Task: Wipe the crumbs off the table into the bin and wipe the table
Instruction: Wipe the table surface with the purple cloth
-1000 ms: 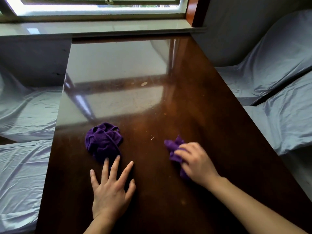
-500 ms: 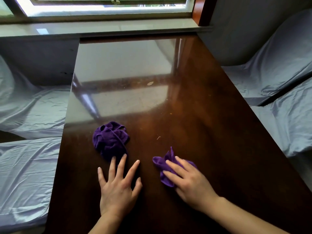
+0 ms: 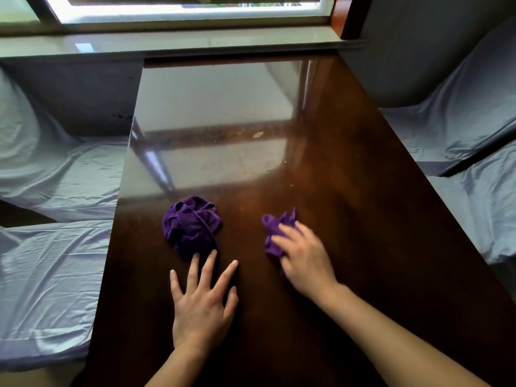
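Right hand [image 3: 305,261] presses a small purple cloth [image 3: 275,229] flat against the counter [image 3: 363,219], fingers curled down over its near part; the grip looks like a loose press from above more than a full clench, and the cloth's far edge sticks out past the fingertips. That hand is slightly blurred. Left hand [image 3: 202,305] lies palm down on the counter with its fingers spread wide and nothing in its grip; the two middle fingertips reach the near edge of a second, larger purple cloth [image 3: 191,224], though whether they touch it or only overlap it cannot be told.

This larger cloth sits bunched in a loose ball, left of the small one and apart from it, with bare dark wood between them. Both cloths lie in the near half of the counter.

Far of the cloths, one pale crumb [image 3: 257,134] rests near the middle of the glossy top, in the band where the window [image 3: 181,7] is mirrored. A few tiny specks [image 3: 285,162] show to the right of that reflection; they are too small to identify. No bin is in view.

Seats draped in pale blue sheets [image 3: 50,275] flank the counter on the left and right. A grey sill [image 3: 167,43] runs along the counter's far end under the window.
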`<state>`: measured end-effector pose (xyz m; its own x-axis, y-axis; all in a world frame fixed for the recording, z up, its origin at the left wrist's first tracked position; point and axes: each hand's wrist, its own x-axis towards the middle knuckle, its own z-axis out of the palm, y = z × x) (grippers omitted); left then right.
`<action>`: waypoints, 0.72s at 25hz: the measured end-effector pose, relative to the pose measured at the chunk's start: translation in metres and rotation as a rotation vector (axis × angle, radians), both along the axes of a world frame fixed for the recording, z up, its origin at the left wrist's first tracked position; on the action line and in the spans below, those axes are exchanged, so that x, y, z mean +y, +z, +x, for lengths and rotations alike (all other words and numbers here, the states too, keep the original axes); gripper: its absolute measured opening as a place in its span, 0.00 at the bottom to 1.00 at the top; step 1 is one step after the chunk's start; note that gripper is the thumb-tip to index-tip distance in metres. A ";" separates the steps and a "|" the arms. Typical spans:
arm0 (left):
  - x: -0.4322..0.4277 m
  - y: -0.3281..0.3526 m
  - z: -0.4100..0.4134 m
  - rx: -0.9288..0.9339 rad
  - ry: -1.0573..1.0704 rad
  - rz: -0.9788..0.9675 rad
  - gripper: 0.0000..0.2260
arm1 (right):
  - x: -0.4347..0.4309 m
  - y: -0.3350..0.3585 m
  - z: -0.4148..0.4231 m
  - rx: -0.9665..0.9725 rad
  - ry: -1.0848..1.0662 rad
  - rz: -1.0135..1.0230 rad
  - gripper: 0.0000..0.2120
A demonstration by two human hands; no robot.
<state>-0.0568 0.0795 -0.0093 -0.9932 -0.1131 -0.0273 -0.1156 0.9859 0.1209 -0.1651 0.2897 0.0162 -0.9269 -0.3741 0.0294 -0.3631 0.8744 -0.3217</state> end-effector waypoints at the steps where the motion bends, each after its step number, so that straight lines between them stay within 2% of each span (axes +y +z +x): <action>1: 0.000 0.000 0.000 0.001 -0.002 0.003 0.24 | 0.006 0.000 0.026 0.004 0.106 0.001 0.23; 4: 0.000 -0.002 0.000 0.008 -0.008 0.001 0.24 | 0.028 -0.006 0.082 0.012 0.400 0.053 0.24; 6: -0.001 -0.003 0.000 0.017 -0.009 -0.002 0.24 | 0.042 -0.007 0.061 0.064 0.390 0.089 0.25; 11: 0.000 -0.002 0.000 0.004 0.002 -0.003 0.24 | 0.029 -0.001 -0.042 0.065 -0.298 -0.085 0.15; 13: 0.000 -0.002 0.001 0.000 0.007 -0.001 0.23 | 0.005 0.000 -0.065 0.043 -0.473 -0.173 0.11; 14: 0.000 -0.002 0.001 -0.003 0.006 0.002 0.23 | -0.008 0.002 -0.070 0.026 -0.489 -0.196 0.11; 16: 0.000 0.000 0.001 -0.004 0.008 0.009 0.23 | -0.034 0.004 -0.062 -0.011 -0.300 -0.194 0.12; 18: 0.001 0.002 0.001 -0.005 0.001 0.018 0.23 | -0.043 0.003 -0.023 -0.033 0.026 -0.160 0.15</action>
